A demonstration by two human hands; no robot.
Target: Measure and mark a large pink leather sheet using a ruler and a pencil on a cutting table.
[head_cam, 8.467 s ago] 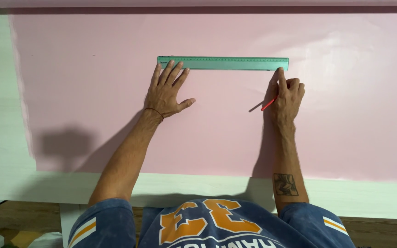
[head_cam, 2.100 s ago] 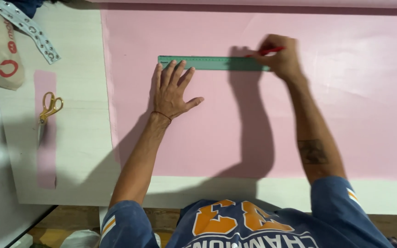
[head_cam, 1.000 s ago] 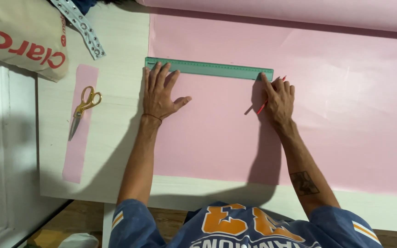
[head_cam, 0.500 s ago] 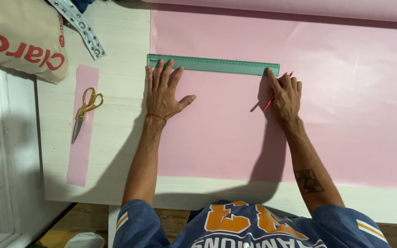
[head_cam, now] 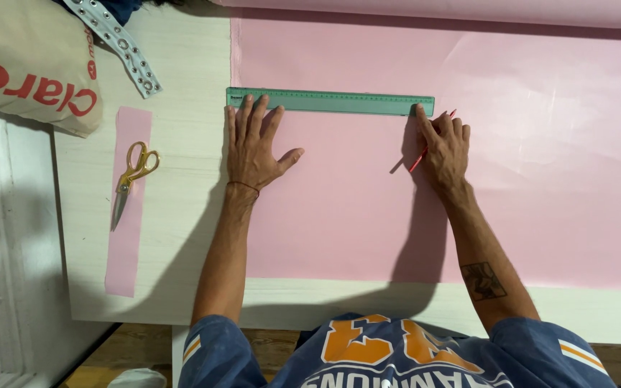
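Barely shifted since half a second ago: green ruler flat across pink sheet, near its top-left corner. Left hand spread, fingertips pressing ruler's left end. Right hand touching ruler's right end, pinching red pencil. Best pressed firmly, pencil tight against ruler's edge. Scissors well left of ruler

Looks like a home craft or sewing corner, seen from above a pale wooden table. Spread across that table: a broad pink sheet, a green ruler on it, gold-handled scissors on a narrow pink strip to its left. At the table's far left corner, a printed cloth bag and an eyelet strap; below its near edge, wood flooring.
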